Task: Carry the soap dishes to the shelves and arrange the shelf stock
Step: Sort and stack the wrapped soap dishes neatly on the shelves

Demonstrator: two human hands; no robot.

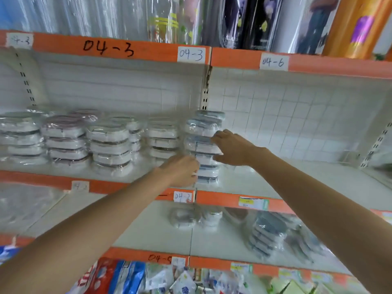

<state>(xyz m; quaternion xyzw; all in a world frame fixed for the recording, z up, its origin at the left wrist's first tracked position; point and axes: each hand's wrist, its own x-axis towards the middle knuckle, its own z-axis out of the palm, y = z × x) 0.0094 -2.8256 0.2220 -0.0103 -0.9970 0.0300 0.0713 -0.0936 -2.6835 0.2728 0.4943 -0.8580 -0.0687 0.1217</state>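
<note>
Both hands are on a tall stack of plastic-wrapped soap dishes with grey-blue rims [203,145], which stands on the white middle shelf [275,179], right at the upright seam where the two shelf bays meet and close to the shelf's orange front edge. The left hand [180,170] is against the lower left side of the stack, fingers curled toward the wrapped dishes; whether they actually grip the wrapping cannot be told through the blur. The right hand [231,148] is spread wide around the right side of the stack, fingers reaching over an upper dish and thumb under a lower one, holding several dishes between them.

To the left along the same shelf stand further stacks of wrapped white soap dishes [110,145], some with dark reddish rims [63,139], set side by side toward the shelf's left end. The right bay of this shelf shows its white gridded back panel [297,115].

On the shelf below [148,225], loose wrapped dishes [191,217] lie near the seam, and a leaning pile of dark grey wrapped dishes [267,236] sits further right. Handwritten paper labels [191,54] are fixed to the orange shelf edges.
</note>
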